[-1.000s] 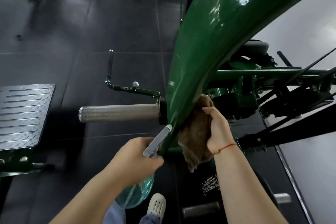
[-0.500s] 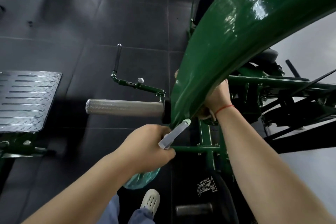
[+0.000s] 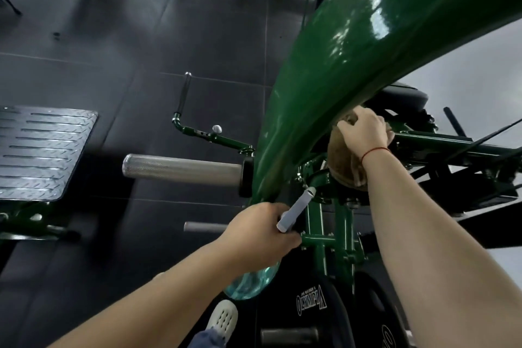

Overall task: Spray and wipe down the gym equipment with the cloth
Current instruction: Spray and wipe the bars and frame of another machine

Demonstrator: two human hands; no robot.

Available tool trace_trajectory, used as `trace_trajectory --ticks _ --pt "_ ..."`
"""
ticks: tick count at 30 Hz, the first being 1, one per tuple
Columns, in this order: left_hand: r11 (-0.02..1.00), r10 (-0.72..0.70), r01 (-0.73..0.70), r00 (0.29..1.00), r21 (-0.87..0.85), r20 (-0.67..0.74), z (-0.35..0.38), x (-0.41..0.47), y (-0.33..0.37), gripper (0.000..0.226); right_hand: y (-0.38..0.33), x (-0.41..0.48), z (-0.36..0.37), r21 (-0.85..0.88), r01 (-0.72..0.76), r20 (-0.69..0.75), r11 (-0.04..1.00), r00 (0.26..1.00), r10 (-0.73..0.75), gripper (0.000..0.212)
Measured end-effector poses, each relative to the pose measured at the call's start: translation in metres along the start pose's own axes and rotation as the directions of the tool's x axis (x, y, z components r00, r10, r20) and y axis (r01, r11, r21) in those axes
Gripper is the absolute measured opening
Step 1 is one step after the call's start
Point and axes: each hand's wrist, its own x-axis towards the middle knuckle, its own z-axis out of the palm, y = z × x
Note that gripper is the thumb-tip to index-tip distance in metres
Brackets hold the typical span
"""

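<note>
Grey-nozzled spray bottle [image 3: 293, 213] diagonal, nozzle up-right.

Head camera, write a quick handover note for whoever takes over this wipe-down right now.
Left hand grips the teal translucent spray bottle with grey nozzle, held low.
Right hand holds the brown cloth against the underside of the thick glossy green metal arm.
Done: cannot tell how much is wiped.
Left: the arm's remainder, probably the knurled steel sleeve too.
</note>
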Motion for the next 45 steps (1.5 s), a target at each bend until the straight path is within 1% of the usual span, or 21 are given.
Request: trace_trajectory --ticks 3,7,10,12,14,17,19,20,22,23,26,28,29,31,33,35,37,39,41,43,45 --pt "0.999 0.024 -0.024 1.0 -0.045 -0.002 0.018 0.011 0.01 0.033 0.025 -0.003 -0.004 0.169 0.041 0.036 0.985 0.998 -0.048 0.043" --pt "0.995 -0.039 0.026 0.99 -0.096 -0.135 0.038 0.029 0.022 0.043 0.039 -0.023 -0.016 0.438 -0.005 -0.059 0.899 0.998 0.035 0.018" --pt "0.985 -0.079 0.043 0.973 -0.167 -0.215 0.046 0.038 0.028 0.042 0.054 -0.031 -0.026 0.55 -0.014 -0.111 0.835 0.99 0.09 0.015" --pt "0.988 -0.071 0.036 0.969 -0.152 -0.235 0.049 0.043 0.029 0.04 0.058 -0.028 -0.034 0.543 0.001 -0.164 0.84 0.981 0.104 0.013" --pt "0.989 -0.064 0.029 0.967 -0.142 -0.245 0.051 0.048 0.028 0.043 0.062 -0.02 -0.04 0.432 0.02 -0.267 0.902 0.958 0.107 0.013" --pt "0.981 -0.058 0.014 0.974 -0.195 -0.221 0.048 0.051 0.025 0.044 0.057 -0.002 -0.038 0.285 -0.035 -0.331 0.958 0.934 0.133 0.03" --pt "0.978 -0.036 -0.009 0.977 -0.209 -0.209 0.045 0.047 0.023 0.042 0.041 0.006 -0.027 0.263 -0.099 -0.237 0.96 0.958 0.164 0.033" --pt "0.978 -0.014 -0.031 0.977 -0.207 -0.211 0.044 0.045 0.022 0.042 0.031 0.007 -0.018 0.213 -0.081 -0.176 0.974 0.977 0.119 0.031" --pt "0.977 0.042 -0.087 0.973 -0.194 -0.226 0.046 0.042 0.019 0.042 0.01 0.005 -0.002 0.086 0.084 -0.086 0.993 0.993 -0.077 0.02" --pt "0.978 0.048 -0.094 0.97 -0.185 -0.237 0.046 0.041 0.017 0.041 -0.003 0.003 0.006 0.034 0.172 -0.041 0.985 0.985 -0.17 0.013" --pt "0.972 0.001 -0.057 0.971 -0.229 -0.238 0.048 0.038 0.009 0.039 -0.042 -0.016 0.008 0.047 0.355 0.172 0.934 0.918 -0.357 0.027" --pt "0.954 -0.006 -0.057 0.978 -0.293 -0.21 0.047 0.036 0.007 0.04 -0.058 -0.028 0.009 0.003 0.461 0.304 0.887 0.845 -0.44 0.017" --pt "0.95 0.009 -0.071 0.979 -0.303 -0.204 0.046 0.035 0.006 0.038 -0.061 -0.031 0.01 -0.038 0.505 0.34 0.862 0.818 -0.464 0.014" --pt "0.949 0.041 -0.099 0.98 -0.298 -0.196 0.042 0.033 0.006 0.035 -0.06 -0.032 0.011 -0.057 0.529 0.324 0.847 0.812 -0.486 0.011" --pt "0.94 0.053 -0.108 0.984 -0.323 -0.172 0.038 0.032 0.004 0.029 -0.05 -0.026 0.014 -0.085 0.474 0.219 0.877 0.867 -0.447 0.013" --pt "0.919 0.075 -0.128 0.985 -0.373 -0.154 0.035 0.029 0.001 0.02 -0.023 -0.015 0.022 -0.078 0.365 0.007 0.928 0.931 -0.366 0.022" --pt "0.899 0.086 -0.137 0.987 -0.416 -0.139 0.036 0.027 -0.003 0.022 0.007 -0.013 0.031 -0.022 0.233 -0.216 0.972 0.948 -0.233 0.036" --pt "0.901 0.07 -0.125 0.987 -0.415 -0.144 0.037 0.026 -0.006 0.023 0.025 -0.026 0.044 0.042 0.113 -0.332 0.993 0.939 -0.093 0.048" --pt "0.922 0.073 -0.13 0.983 -0.364 -0.167 0.037 0.025 -0.007 0.023 0.022 -0.039 0.056 0.196 0.042 -0.397 0.98 0.917 0.04 0.053" --pt "0.938 0.068 -0.127 0.98 -0.323 -0.189 0.037 0.024 -0.007 0.025 0.009 -0.047 0.058 0.443 -0.003 -0.406 0.896 0.891 0.204 0.052" --pt "0.947 0.065 -0.122 0.979 -0.298 -0.195 0.036 0.022 -0.008 0.025 0.002 -0.049 0.059 0.679 -0.123 -0.242 0.724 0.894 0.378 0.057"
